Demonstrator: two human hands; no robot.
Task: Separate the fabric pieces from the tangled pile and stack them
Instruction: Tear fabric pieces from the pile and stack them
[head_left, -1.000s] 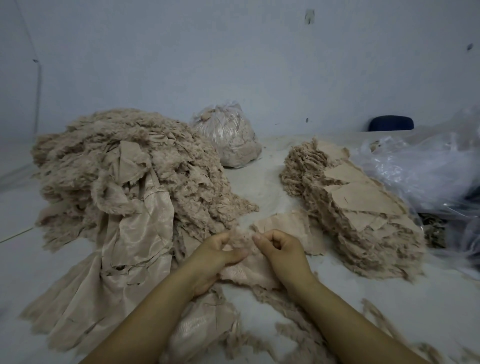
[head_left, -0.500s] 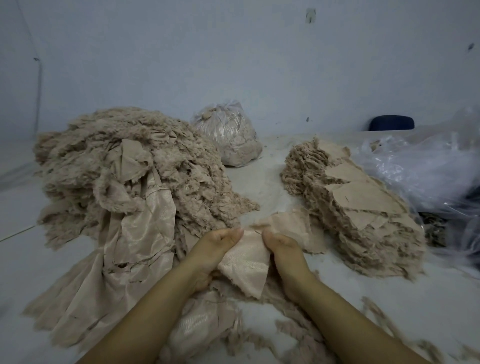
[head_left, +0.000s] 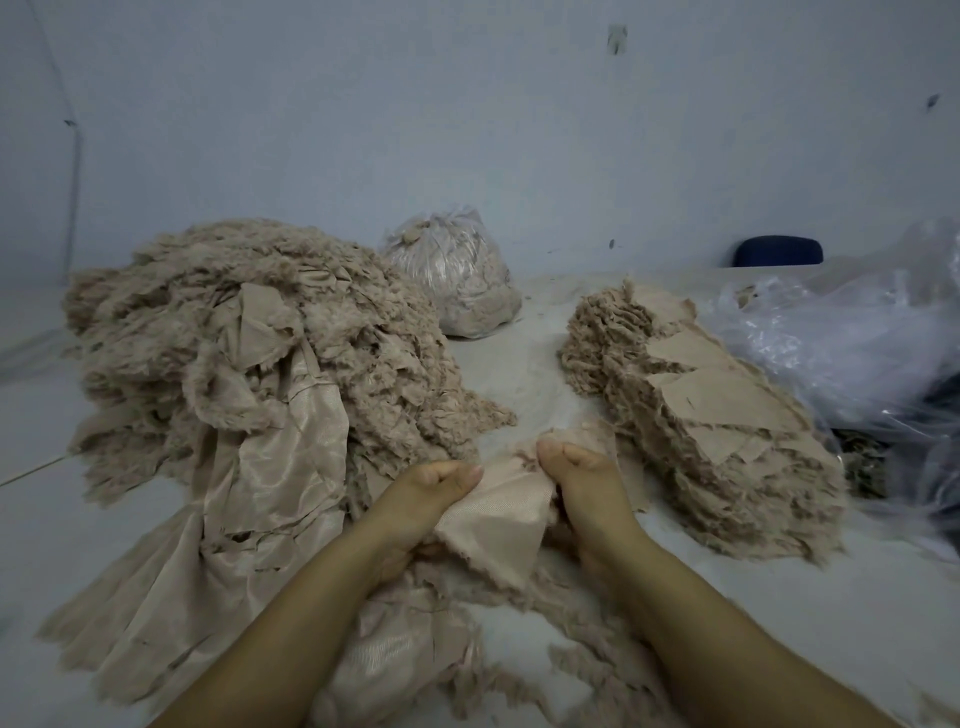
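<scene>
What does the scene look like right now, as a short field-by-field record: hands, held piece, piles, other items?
left hand: grips the left edge of the held fabric piece
right hand: grips its right edge
held fabric piece: beige, frayed, stretched between both hands, lower corner hanging
tangled pile: large, left of the hands
stacked pieces: flat layers, right of the hands
tied plastic bag: full of scraps, at the back between the piles
loose clear plastic: far right
table: pale, scattered scraps near the arms

No text, label, brand, number or sign can be read anywhere.
</scene>
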